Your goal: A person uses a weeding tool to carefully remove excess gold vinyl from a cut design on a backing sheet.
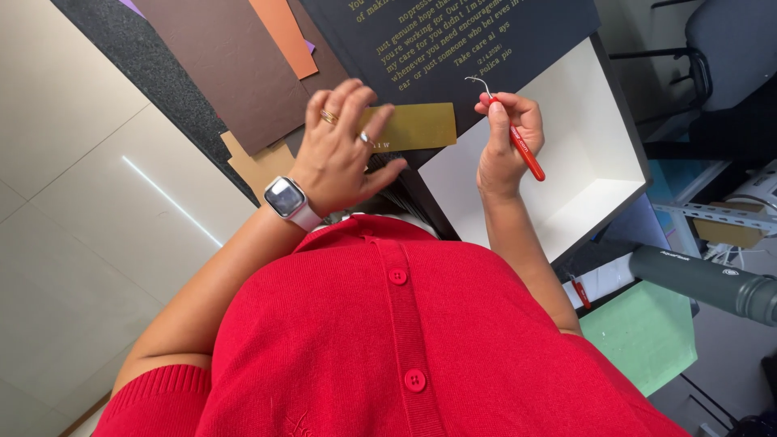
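Right now the weeding looks under way: the right hand [503, 137] pinches a red-handled hook tool [518, 142], tip raised clear of the sheet. The left hand [344, 146], fingers spread wide, presses down a gold card strip [417, 125] on the dark worktop [486, 40]. Next, I judge, the hook must come down accurately onto the strip.

I see brown sheet [231, 69], orange sheet [283, 32], black printed board [453, 40], white box [595, 154], green sheet [647, 336], office chair [724, 40].
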